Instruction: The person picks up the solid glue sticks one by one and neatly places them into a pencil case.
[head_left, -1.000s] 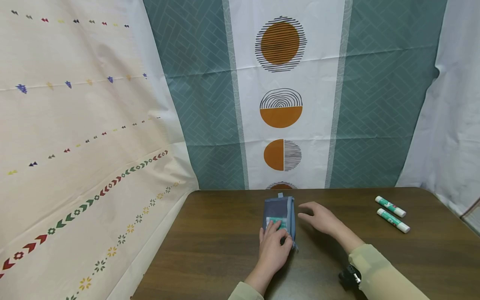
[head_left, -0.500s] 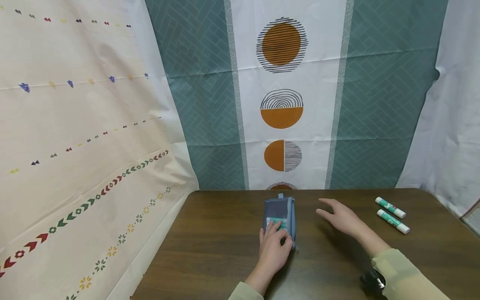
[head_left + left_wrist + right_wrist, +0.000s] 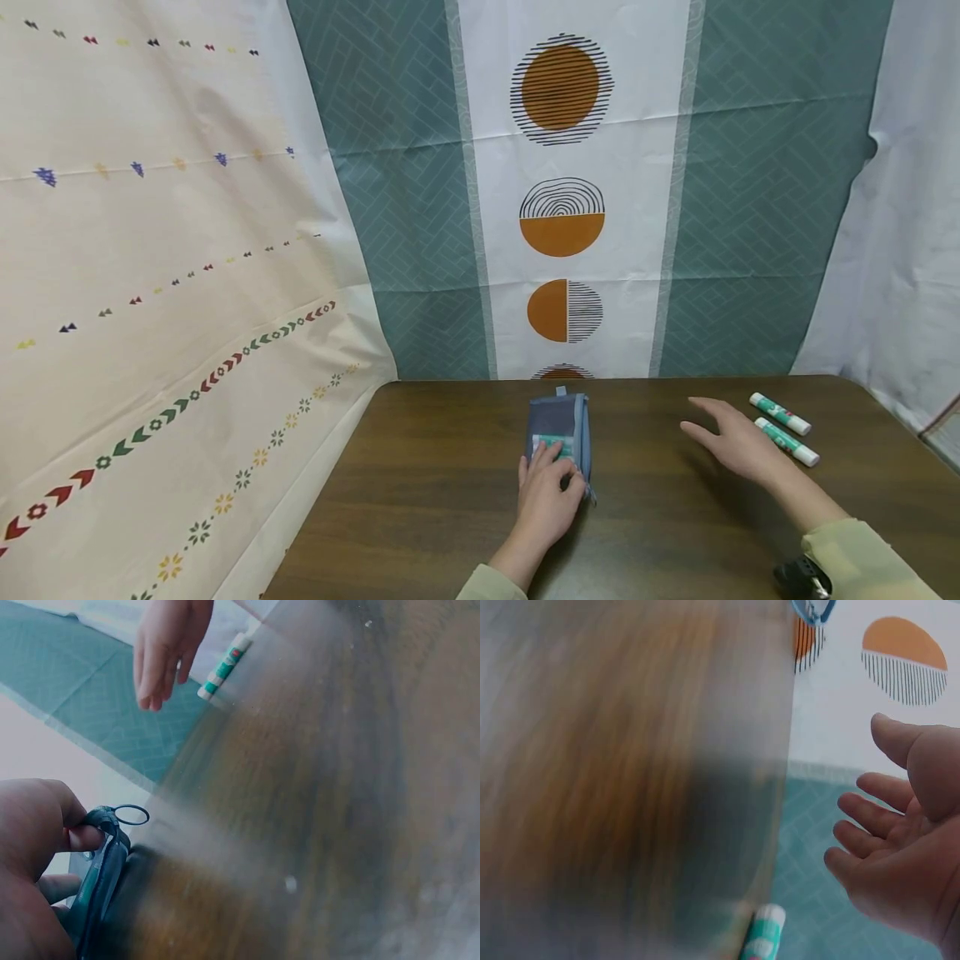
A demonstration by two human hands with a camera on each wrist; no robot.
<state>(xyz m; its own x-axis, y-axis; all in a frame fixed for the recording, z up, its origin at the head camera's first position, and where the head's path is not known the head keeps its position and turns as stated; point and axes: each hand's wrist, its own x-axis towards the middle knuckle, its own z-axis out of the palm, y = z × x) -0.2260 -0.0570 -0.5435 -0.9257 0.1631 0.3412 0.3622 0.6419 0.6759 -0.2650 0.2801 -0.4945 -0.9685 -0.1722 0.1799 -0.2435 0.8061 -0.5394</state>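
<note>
A dark blue zip pouch (image 3: 553,412) lies on the table, with a green-and-white stick showing through its front. My left hand (image 3: 549,504) holds the pouch's near end; in the left wrist view its thumb and finger pinch the edge by the zipper's ring pull (image 3: 132,815). Over the right of the table hovers my right hand (image 3: 738,442), fingers apart and holding nothing. Just beyond it lie two green-and-white glue sticks, a farther one (image 3: 781,413) and a nearer one (image 3: 797,448). Only one glue stick (image 3: 763,934) shows in the right wrist view, at its bottom edge.
The brown wooden table (image 3: 435,467) ends at a patterned hanging cloth (image 3: 562,250) behind. A cream cloth (image 3: 187,333) drapes along the left side, and a white one (image 3: 900,250) on the right. A black device (image 3: 801,579) is strapped at my right wrist.
My right hand has moved right, away from the pouch and toward the two glue sticks. The left hand and the pouch have stayed in place.
</note>
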